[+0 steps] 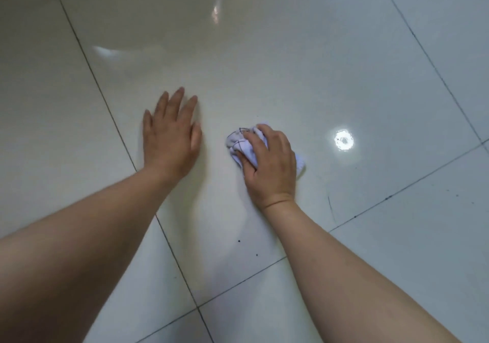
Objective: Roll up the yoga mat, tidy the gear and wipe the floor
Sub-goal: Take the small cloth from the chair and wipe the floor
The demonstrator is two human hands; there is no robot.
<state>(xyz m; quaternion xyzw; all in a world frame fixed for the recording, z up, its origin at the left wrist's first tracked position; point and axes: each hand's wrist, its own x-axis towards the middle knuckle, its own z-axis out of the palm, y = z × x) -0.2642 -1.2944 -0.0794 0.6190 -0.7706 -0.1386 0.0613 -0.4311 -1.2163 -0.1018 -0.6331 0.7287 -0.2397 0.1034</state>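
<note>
The right hand (270,162) is clutching a crumpled white cloth (239,142) against the glossy tiled floor (317,64) — the left hand (169,141), at nine o'clock of it, is lying flat, fingers relaxed.

Both arms stretch forward, left hand (170,136) flat, fingers straight and spread; right hand (270,162) curls down, gripping the cloth (238,144)

Glossy pale tiled floor (291,51), dark grout lines (104,99). Resting on it: crumpled white cloth (239,141) under right hand (270,168); left hand (169,141) flat; few dark specks (239,241)
</note>
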